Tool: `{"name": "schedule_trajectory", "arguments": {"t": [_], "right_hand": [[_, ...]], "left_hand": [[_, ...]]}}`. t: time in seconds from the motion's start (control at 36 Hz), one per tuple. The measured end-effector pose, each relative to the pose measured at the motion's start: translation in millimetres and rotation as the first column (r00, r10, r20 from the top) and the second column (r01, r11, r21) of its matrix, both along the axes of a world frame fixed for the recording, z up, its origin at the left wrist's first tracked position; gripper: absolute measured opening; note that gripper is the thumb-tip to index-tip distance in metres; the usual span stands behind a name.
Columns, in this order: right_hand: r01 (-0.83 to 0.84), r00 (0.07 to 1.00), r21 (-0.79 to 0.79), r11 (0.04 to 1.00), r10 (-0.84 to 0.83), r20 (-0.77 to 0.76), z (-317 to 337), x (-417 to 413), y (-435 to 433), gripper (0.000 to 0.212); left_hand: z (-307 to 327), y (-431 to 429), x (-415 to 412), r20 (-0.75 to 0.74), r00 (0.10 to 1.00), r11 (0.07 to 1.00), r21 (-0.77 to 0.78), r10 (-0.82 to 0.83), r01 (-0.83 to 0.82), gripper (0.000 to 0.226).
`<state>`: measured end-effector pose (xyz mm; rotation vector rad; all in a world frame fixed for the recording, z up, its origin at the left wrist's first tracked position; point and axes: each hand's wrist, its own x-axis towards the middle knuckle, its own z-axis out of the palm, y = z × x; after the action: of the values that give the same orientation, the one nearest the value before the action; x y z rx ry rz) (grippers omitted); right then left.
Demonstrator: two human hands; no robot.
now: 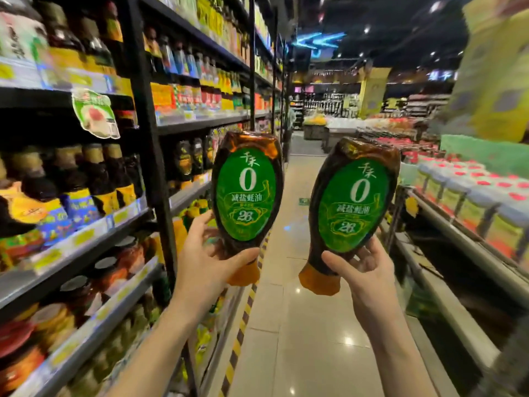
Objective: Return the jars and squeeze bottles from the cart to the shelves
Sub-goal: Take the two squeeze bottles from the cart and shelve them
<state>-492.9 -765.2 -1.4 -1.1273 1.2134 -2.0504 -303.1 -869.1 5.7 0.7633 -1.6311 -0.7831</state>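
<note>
Squeeze bottles, two in all, are held up cap-down in the aisle, one in each hand. The left hand (pixel 206 253) grips the left bottle (pixel 246 196) round its narrow neck, thumb across the front and fingers curled behind. The right hand (pixel 363 270) grips the right bottle (pixel 352 207) the same way, and that bottle leans to the right. Each is dark brown with one green oval label and one amber cap at the bottom; the left bottle's cap is partly covered by the thumb. The two bottles are apart, and neither touches the shelves (pixel 86 239) just to the left, whose boards are cut off at the edge. Dark sauce bottles (pixel 97 173) fill a middle board, with jars (pixel 77 287) below, too blurred to count. One yellow-and-black stripe (pixel 243 319) runs along the floor (pixel 300 325). On the right, rows of red-capped containers (pixel 472 190) are smeared. The far store is hard to make out.
</note>
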Motion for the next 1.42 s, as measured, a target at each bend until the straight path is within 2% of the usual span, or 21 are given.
{"name": "schedule_trajectory", "arguments": {"t": [0.17,0.31,0.5,0.56,0.58,0.61,0.67,0.83,0.92,1.0,1.06,1.14,1.25,1.42], "right_hand": [[0.002,1.0,-0.059,0.998,-0.001,0.017,-12,-58,-69,0.052],[-0.058,0.998,-0.064,0.996,0.057,-0.012,-13,-128,-148,0.057],[-0.152,0.987,-0.028,0.988,0.15,-0.065,-10,-197,-248,0.048],[-0.19,0.981,-0.021,0.981,0.189,-0.052,-14,-206,-276,0.053],[-0.217,0.975,-0.019,0.976,0.216,-0.046,-16,-209,-291,0.065],[-0.242,0.97,-0.011,0.97,0.241,-0.038,-18,-211,-306,0.076],[-0.273,0.962,-0.005,0.962,0.273,-0.008,-24,-212,-338,0.085],[-0.417,0.908,-0.001,0.909,0.417,0.031,-38,-195,-428,0.077],[-0.468,0.883,0.022,0.883,0.468,0.021,-44,-182,-472,0.091],[-0.522,0.853,0.023,0.853,0.521,0.022,-44,-168,-513,0.084],[-0.566,0.825,0.021,0.824,0.565,0.022,-41,-157,-538,0.087],[-0.62,0.784,0.024,0.784,0.62,0.021,-37,-140,-573,0.082],[-0.68,0.733,0.022,0.733,0.68,0.021,-35,-116,-610,0.096],[-0.758,0.652,0.017,0.652,0.756,0.055,-36,-77,-647,0.099]], "left_hand": [[-9,-66,-58,-0.018,1.0,0.999,0.035,-0.005,0.006,0.089],[-13,-132,-121,-0.054,0.998,0.998,0.058,0.017,-0.014,0.087],[-15,-211,-178,-0.077,0.99,0.989,0.097,0.119,-0.111,0.088],[-16,-229,-185,-0.076,0.986,0.985,0.101,0.148,-0.14,0.09],[-16,-238,-187,-0.075,0.984,0.982,0.107,0.162,-0.154,0.09],[-17,-246,-189,-0.074,0.981,0.979,0.113,0.177,-0.168,0.089],[-19,-264,-189,-0.071,0.973,0.97,0.121,0.219,-0.21,0.088],[-24,-319,-178,-0.008,0.929,0.927,0.069,0.37,-0.369,0.073],[-26,-351,-166,0.016,0.897,0.897,0.032,0.441,-0.441,0.074],[-24,-386,-150,0.018,0.869,0.868,0.044,0.494,-0.495,0.076],[-23,-408,-139,0.03,0.844,0.843,0.031,0.536,-0.537,0.078],[-20,-436,-125,0.04,0.797,0.797,-0.002,0.603,-0.603,0.075],[-21,-464,-104,0.051,0.714,0.716,-0.05,0.698,-0.696,0.077],[-27,-478,-74,0.069,0.62,0.624,-0.087,0.782,-0.777,0.075]]}}
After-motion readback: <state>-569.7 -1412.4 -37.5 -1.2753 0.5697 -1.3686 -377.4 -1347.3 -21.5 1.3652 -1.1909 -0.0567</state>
